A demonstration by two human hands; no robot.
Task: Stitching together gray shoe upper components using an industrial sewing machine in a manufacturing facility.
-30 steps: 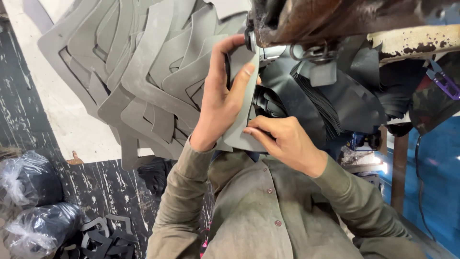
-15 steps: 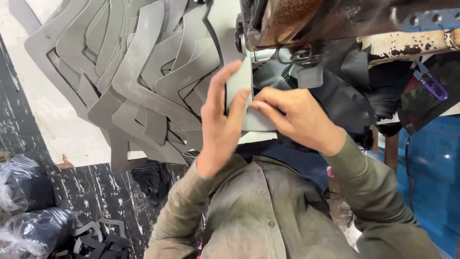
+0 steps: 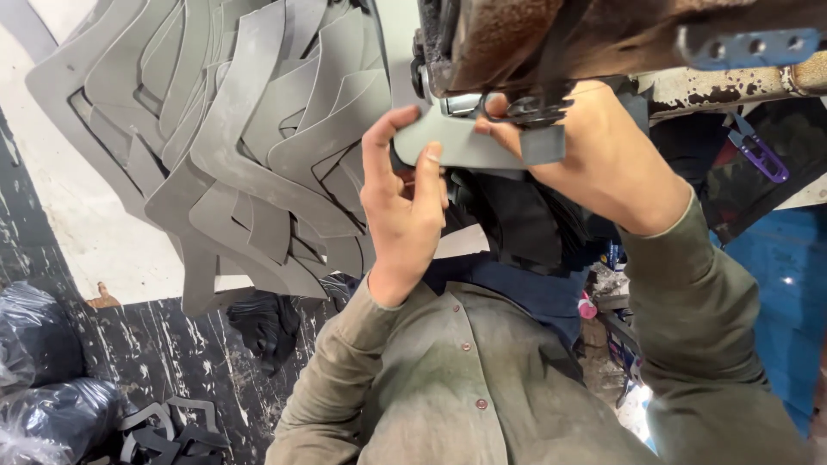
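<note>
On the left a heap of grey cut-out pieces lies spread on the white table. My left hand pinches the near end of one grey piece, thumb and fingers clamped on it. The piece sits under the sewing machine. My right hand grips its other end, fingers closed on it.
</note>
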